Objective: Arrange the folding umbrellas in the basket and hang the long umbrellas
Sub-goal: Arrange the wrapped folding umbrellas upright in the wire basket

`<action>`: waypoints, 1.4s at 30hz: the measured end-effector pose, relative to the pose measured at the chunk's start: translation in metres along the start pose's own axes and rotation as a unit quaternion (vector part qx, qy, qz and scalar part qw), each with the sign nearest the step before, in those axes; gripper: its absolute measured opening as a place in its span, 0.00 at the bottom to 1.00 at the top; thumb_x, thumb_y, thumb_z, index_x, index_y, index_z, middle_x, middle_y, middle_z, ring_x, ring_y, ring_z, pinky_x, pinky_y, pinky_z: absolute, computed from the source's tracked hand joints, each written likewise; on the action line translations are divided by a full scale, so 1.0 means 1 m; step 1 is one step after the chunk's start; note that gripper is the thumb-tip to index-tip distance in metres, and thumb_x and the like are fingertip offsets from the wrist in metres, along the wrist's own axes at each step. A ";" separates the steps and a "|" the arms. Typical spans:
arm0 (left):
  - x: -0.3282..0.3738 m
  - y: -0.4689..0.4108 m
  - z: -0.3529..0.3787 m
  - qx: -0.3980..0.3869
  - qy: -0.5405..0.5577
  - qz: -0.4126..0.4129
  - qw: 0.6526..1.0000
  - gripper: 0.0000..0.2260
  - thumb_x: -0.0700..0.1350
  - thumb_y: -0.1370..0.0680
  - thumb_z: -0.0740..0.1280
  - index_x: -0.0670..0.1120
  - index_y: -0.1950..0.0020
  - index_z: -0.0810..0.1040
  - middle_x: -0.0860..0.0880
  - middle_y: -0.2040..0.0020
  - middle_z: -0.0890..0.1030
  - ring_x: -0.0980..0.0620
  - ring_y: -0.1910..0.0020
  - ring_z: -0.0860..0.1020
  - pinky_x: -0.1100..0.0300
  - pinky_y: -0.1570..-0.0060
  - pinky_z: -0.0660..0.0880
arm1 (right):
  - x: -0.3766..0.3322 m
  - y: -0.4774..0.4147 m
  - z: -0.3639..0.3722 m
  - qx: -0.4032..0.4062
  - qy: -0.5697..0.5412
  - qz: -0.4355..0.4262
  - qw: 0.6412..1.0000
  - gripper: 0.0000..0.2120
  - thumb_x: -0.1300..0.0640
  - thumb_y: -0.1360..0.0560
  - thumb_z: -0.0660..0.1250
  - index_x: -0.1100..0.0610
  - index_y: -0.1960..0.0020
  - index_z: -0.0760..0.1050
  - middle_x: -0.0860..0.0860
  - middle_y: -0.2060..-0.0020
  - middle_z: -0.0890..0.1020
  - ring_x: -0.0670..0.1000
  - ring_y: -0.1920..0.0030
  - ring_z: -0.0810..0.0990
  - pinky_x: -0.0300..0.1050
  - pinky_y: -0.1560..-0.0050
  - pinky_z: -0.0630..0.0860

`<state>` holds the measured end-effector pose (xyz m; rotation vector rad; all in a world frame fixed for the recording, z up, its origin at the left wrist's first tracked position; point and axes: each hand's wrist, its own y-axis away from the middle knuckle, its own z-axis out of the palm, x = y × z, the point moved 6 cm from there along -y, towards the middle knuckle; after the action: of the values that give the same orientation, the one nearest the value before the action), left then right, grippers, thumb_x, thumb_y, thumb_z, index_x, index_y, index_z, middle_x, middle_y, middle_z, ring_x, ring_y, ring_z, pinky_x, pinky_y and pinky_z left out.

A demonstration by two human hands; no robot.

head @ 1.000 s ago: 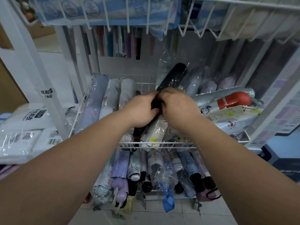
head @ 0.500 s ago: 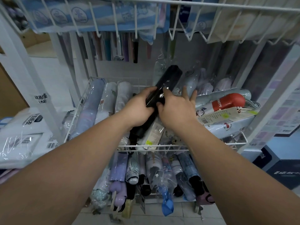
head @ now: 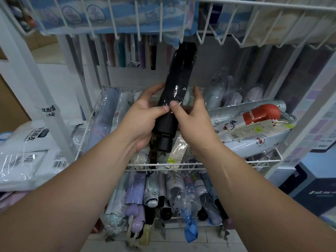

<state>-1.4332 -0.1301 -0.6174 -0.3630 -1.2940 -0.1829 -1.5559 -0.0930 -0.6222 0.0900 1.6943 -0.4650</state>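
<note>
A black folding umbrella in a clear plastic sleeve is held nearly upright above the middle white wire basket. My left hand grips its lower part from the left, thumb across the front. My right hand holds it from the right, thumb on the front and fingers behind. The black handle end points down toward the basket. Several wrapped folding umbrellas lie in the basket, pale blue ones at the left and a red-capped one at the right.
A lower wire basket holds several more folding umbrellas. An upper wire basket hangs just above the black umbrella's tip. Long umbrellas hang at the back. White packaged goods lie at left, a dark box at right.
Both hands have lifted the black umbrella out of the basket and tipped it from lying slanted to nearly upright. The right fingers have moved behind it.
</note>
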 end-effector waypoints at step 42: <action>0.040 0.049 -0.111 0.141 -0.552 -0.065 0.819 0.38 0.47 0.28 0.74 0.53 0.22 0.59 0.43 0.36 0.76 0.41 0.41 0.78 0.49 0.40 0.77 | 0.016 0.002 0.115 -0.216 0.270 -0.096 0.933 0.23 0.52 0.21 0.56 0.40 0.27 0.69 0.47 0.32 0.78 0.55 0.30 0.72 0.59 0.30 0.67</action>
<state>-1.3062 -0.1221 -0.6124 -0.0933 -2.4723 0.1489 -1.4508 -0.1351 -0.6502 -0.2986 2.3267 -0.2061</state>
